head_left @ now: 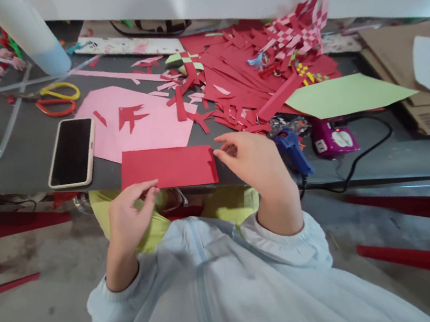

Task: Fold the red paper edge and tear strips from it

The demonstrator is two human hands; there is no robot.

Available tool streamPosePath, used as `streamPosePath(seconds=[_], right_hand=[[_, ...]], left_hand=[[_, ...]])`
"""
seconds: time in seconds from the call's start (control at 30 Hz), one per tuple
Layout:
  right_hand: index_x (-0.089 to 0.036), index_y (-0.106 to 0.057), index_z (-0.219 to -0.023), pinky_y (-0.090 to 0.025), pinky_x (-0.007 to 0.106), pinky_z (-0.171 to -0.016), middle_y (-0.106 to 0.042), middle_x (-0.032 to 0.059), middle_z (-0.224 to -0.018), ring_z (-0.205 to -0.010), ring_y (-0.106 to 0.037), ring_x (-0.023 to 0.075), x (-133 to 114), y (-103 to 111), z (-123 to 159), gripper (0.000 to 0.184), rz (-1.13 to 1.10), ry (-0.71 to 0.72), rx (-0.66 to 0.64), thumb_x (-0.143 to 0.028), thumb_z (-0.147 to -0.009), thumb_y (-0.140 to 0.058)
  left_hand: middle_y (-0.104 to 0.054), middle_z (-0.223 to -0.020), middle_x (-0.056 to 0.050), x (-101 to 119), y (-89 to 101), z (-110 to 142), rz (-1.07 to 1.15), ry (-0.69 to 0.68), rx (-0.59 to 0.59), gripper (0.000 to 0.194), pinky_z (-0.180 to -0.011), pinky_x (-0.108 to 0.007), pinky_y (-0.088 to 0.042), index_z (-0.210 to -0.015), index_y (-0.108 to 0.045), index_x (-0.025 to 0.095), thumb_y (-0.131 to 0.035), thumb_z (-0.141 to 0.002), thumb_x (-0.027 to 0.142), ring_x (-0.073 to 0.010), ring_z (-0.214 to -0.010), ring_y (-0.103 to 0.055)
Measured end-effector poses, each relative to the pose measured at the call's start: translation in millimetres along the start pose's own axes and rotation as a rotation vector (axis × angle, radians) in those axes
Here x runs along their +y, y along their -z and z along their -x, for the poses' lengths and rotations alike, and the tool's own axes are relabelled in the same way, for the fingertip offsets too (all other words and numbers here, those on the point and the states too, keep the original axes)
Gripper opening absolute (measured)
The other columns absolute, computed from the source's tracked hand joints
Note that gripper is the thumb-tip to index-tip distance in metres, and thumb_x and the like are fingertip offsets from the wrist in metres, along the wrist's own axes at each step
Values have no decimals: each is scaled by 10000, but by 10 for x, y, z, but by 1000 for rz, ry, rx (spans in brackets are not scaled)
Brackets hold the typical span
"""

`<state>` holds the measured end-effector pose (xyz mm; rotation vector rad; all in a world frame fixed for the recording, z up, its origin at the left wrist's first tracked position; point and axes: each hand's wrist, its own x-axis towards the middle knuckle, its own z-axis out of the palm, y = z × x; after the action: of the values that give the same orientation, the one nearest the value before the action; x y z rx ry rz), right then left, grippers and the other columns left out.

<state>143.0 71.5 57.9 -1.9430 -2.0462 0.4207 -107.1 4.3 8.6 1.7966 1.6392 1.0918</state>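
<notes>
2 hands (129,214) (258,163) at red paper (170,167)

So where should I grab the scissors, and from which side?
Probably by the yellow and orange loops, reaching in from the right. The scissors lie flat, loops toward the right, while the blades point left among translucent strips. The left hand is the nearer one; its fingers could likely slip into the loops.

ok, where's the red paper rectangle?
Head view, left of centre: the red rectangle lies between the left hand and right hand, right of the phone, overlapping the pink sheet.
</notes>
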Motion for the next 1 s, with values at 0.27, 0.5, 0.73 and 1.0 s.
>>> streamPosePath(seconds=[0.27, 0.5, 0.73, 1.0], right_hand=[[-204, -760, -1055, -505, 353, -742, -782, 50, -859, -809, -711, 231, 206, -57, 154, 240, -63, 140, 140, -212, -852, -634], [-209, -758, -944, -527, 339, -719, -785, 73, -867, -748, -700, 211, 392, 35, 324, 216, -40, 149, 287, -276, -932, -553], [-227, -761, -909, -530, 355, -742, -753, 65, -846, -797, -678, 209, 439, -73, 459, 196, -28, 333, 189, -236, -941, -568], [-185, -762, -1055, -503, 355, -755, -690, 76, -875, -798, -598, 199, 411, -228, 540, 199, -1, 444, 121, -250, -949, -607]], left_hand=[[-800, -850, -15, -20, 129, 49, -20, 236, 153, 203, -774, -261, -595, -986, -795, 230, -661, -861, 318, -151, -768, -754], [-752, -716, -7, -79, 328, 58, -59, 360, 285, 237, -613, -223, -551, -983, -791, 210, -675, -824, 342, -127, -640, -703], [-643, -606, 39, -91, 424, 38, -54, 427, 352, 206, -541, -222, -502, -963, -793, 225, -688, -793, 272, -104, -543, -630], [-582, -540, 65, -90, 445, -16, -80, 409, 372, 243, -516, -213, -441, -1000, -795, 174, -696, -795, 260, -86, -509, -576]])
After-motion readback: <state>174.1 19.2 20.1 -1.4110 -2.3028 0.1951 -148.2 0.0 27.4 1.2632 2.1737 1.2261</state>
